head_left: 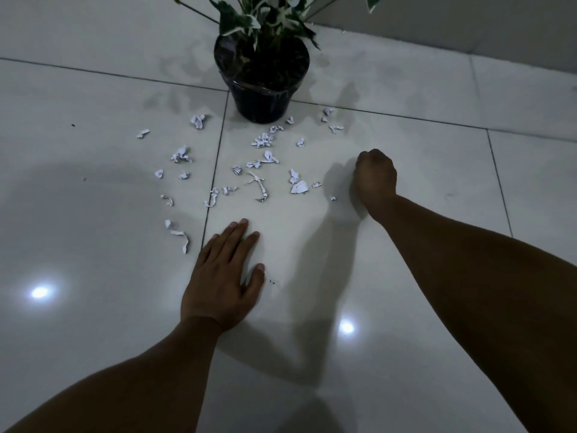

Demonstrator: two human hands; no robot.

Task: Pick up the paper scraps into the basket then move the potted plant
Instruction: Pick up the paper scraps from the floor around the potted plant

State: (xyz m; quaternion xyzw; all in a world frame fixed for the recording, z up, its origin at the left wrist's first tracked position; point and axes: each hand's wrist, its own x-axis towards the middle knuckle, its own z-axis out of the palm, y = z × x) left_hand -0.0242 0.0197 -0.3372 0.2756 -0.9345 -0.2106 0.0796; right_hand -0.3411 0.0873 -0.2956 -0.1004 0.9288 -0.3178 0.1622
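Observation:
Several white paper scraps [260,182] lie scattered on the pale tiled floor in front of a black potted plant [261,85] with green and white leaves. My left hand [223,276] rests flat on the floor, fingers spread, just below the scraps and holding nothing. My right hand [374,179] hovers to the right of the scraps with its fingers curled into a fist; whether it holds a scrap is hidden. A small scrap [332,198] lies just left of that wrist. No basket is in view.
The glossy tiled floor [93,214] reflects two bright light spots. A wall or step edge [468,42] runs behind the plant at the upper right. Bare tiles stretch to the left and right of the scrap patch.

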